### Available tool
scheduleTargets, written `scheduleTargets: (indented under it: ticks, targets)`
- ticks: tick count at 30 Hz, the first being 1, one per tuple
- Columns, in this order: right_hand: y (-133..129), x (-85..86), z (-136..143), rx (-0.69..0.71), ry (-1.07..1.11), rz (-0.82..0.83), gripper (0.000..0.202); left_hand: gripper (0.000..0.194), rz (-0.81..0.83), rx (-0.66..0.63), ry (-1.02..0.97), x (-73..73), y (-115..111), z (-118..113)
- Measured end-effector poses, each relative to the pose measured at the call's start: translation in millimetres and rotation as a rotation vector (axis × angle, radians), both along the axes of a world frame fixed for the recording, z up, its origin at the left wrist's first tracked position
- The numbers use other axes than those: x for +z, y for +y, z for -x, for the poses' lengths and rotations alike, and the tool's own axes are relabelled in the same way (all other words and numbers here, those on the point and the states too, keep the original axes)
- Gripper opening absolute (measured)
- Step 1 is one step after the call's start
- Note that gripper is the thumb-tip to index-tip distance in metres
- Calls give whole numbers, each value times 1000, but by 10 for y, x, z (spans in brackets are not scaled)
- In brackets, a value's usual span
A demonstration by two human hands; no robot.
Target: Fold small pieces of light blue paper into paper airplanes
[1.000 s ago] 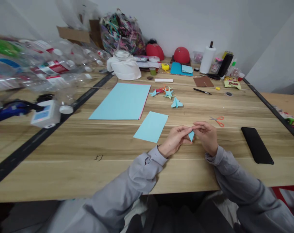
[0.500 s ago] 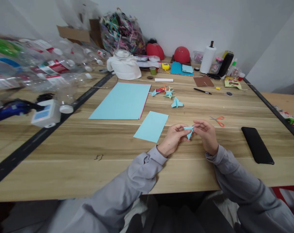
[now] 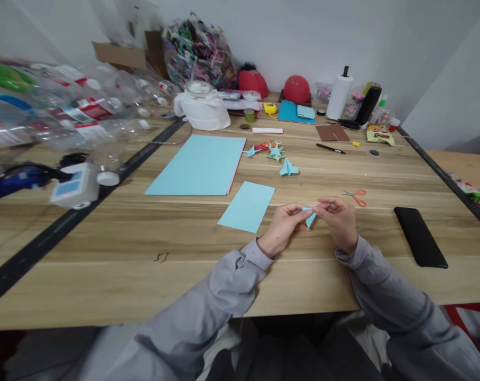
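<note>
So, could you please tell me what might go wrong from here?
The small folded paper might tear or crease unevenly, as the left hand and right hand both pinch it. The right could knock the scissors lying just beyond it. The left might brush the smaller blue sheet beside it.

This seems to be a handicraft workroom; whether it belongs to a home, I cannot tell. The wide table of pale, striped wood [image 3: 117, 288] carries many things for paper craft: 2 flat light-blue rectangular sheets of paper [image 3: 200, 164], several small figures folded from coloured paper [image 3: 288, 168], orange-handled metal scissors [image 3: 354, 196] and a slim black pen [image 3: 330, 149]. Also a small light-blue triangular piece of folded paper [image 3: 310, 218] is to be seen here. Near the plain white wall [image 3: 271, 32] stand a clear plastic bag full of multicoloured scraps [image 3: 200, 53] and an upright white paper roll [image 3: 339, 98]. At the left, many transparent plastic bottles [image 3: 93, 111] lie together.
</note>
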State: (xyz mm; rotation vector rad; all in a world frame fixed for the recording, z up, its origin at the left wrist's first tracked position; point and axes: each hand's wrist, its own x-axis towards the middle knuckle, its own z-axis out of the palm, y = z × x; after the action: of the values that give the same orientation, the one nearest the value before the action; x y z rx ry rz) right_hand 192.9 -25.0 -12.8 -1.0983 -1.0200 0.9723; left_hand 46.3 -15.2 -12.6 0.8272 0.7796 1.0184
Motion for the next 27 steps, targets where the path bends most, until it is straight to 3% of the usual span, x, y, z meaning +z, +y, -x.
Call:
scheduleTargets:
  ticks: [16, 27]
  targets:
    - [-15, 34, 9, 84, 18, 1, 41, 41, -61, -37, 48, 13, 28, 28]
    - [14, -19, -24, 214, 4, 79, 47, 43, -210, 64, 231, 9, 29, 41]
